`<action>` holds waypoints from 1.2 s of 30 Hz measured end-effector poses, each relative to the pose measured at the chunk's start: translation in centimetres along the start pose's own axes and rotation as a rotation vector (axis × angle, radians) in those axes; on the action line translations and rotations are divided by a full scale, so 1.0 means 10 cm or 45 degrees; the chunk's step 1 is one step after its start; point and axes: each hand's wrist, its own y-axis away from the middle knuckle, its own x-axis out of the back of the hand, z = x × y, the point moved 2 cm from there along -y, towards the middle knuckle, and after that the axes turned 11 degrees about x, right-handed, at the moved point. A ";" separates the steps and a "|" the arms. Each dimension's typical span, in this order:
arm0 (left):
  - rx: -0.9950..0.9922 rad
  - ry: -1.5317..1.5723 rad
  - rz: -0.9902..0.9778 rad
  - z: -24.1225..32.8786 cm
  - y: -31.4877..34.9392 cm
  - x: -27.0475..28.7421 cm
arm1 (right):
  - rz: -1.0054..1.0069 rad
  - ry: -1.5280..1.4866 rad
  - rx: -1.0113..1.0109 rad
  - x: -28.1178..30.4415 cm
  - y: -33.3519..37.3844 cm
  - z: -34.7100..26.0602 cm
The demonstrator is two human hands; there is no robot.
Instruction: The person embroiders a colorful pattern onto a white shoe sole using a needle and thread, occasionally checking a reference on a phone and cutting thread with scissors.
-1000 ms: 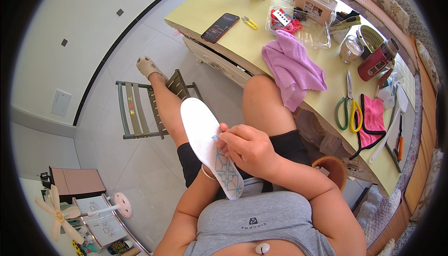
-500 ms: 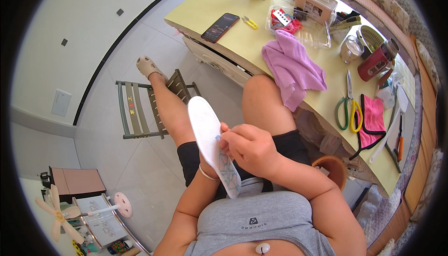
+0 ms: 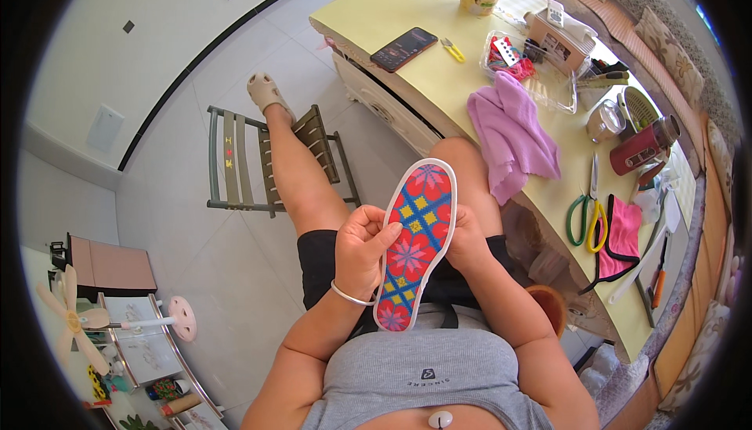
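Observation:
An embroidered insole [image 3: 417, 242] faces me, patterned in red, blue, yellow and pink with a white border. It stands tilted above my lap. My left hand [image 3: 363, 248] grips its left edge, thumb on the patterned face and fingers bent behind. At the right edge, my right hand [image 3: 468, 238] is closed against the insole; its fingertips are partly hidden behind it. Whether a needle or thread is there too, I cannot make out.
On the yellow-topped table [image 3: 439, 89] to my right are a phone [image 3: 403, 48], yellow snips [image 3: 453, 50], a purple cloth [image 3: 513, 136], scissors [image 3: 587, 211], a pink cloth [image 3: 619, 234] and a dark red flask [image 3: 645, 146]. A folding stool [image 3: 235, 160] stands ahead left.
The insole has turned over from its white back to its patterned face and shifted right. My right hand has moved from its front to its right edge; my left hand now shows at the left edge.

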 end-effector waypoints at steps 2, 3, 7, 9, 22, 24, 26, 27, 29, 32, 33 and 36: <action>-0.015 -0.069 0.026 0.00 0.01 0.01 | 0.033 -0.075 -0.003 -0.02 -0.01 0.01; -0.010 -0.061 0.022 0.00 0.02 0.00 | 0.050 -0.113 -0.004 -0.03 -0.02 0.01; 0.017 -0.057 0.019 -0.02 0.01 0.02 | 0.076 -0.192 -0.052 0.03 -0.01 0.08; 0.033 -0.068 0.018 -0.02 0.01 0.02 | 0.079 -0.211 -0.078 0.04 -0.01 0.09; 0.220 0.151 -0.133 -0.01 -0.07 0.04 | 0.057 -0.240 -0.032 -0.01 -0.05 0.06; 0.225 0.128 -0.129 -0.02 -0.07 0.05 | 0.066 -0.230 -0.015 0.00 -0.05 0.06; 0.216 0.114 -0.126 -0.03 -0.08 0.06 | 0.085 -0.201 0.014 -0.04 -0.05 0.05; 0.200 0.110 -0.130 -0.04 -0.08 0.07 | 0.094 -0.186 0.029 -0.05 -0.06 0.05; 0.176 0.092 -0.129 -0.02 -0.08 0.05 | 0.103 -0.149 0.011 -0.02 -0.06 0.07; 0.132 0.054 -0.078 0.00 -0.07 0.02 | 0.215 0.033 0.090 -0.06 -0.09 0.01; 0.109 0.045 -0.047 0.01 -0.07 0.02 | 0.269 0.114 0.133 -0.06 -0.12 -0.02; 0.020 -0.094 0.071 0.02 -0.04 0.01 | 0.506 0.473 0.495 0.00 -0.08 -0.16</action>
